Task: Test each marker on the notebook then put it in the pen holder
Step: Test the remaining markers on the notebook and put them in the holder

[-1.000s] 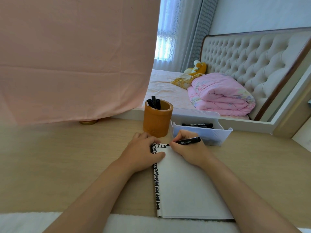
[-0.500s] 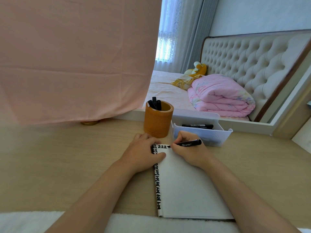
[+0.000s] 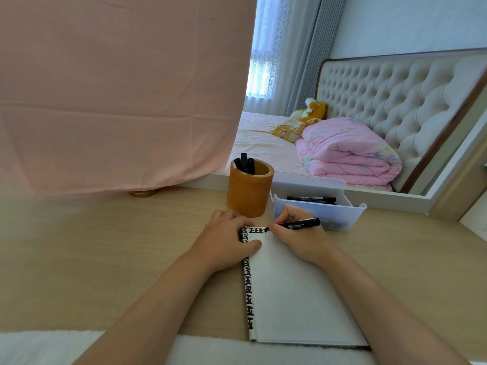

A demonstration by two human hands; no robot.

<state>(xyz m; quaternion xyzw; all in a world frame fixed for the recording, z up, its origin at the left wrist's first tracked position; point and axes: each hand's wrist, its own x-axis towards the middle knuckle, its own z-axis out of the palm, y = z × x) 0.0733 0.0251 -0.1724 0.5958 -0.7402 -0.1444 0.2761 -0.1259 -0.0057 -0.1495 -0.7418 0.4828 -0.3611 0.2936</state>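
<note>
One marker point(image 3: 299, 224) sits pinched in the fingers point(image 3: 291, 212) of the right hand point(image 3: 300, 241). Its tip touches the top edge of the notebook point(image 3: 295, 299), at the end of a row of black marks, and its barrel points right, nearly level. We note that the right hand rests on the page, forearm running back to the near right. The left hand point(image 3: 226, 241) lies palm down on the notebook's top left corner, fingers loosely together and thumb pressing the page. The notebook lies flat on the table point(image 3: 105, 246). The holder point(image 3: 249, 191) stands just beyond the left hand, with three markers point(image 3: 245, 164) upright in it. Beside it on the right, a tray point(image 3: 345, 217) holds a further marker point(image 3: 311, 198), lying flat.
</note>
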